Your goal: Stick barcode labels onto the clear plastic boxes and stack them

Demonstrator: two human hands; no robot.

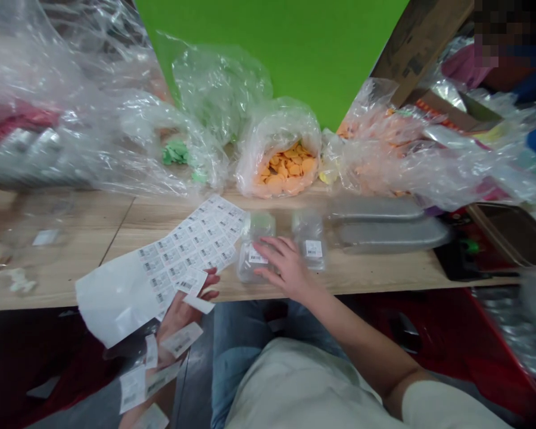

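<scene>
My right hand (pixel 282 262) lies flat, fingers spread, on a small clear packet (pixel 255 253) that carries a white barcode label, near the front edge of the wooden table (pixel 116 226). A second labelled clear packet (pixel 311 241) lies just to its right. My left hand (pixel 185 310) grips a large sheet of barcode stickers (pixel 178 253) by its lower edge, below the table's front edge. Peeled label strips (pixel 161 369) stick along my left forearm.
An open clear bag of orange discs (pixel 281 158) stands behind the packets. A bag with green pieces (pixel 178 152) lies to the left, more plastic bags to the right. Two grey trays (pixel 384 223) lie at the right. Another person (pixel 509 53) sits at top right.
</scene>
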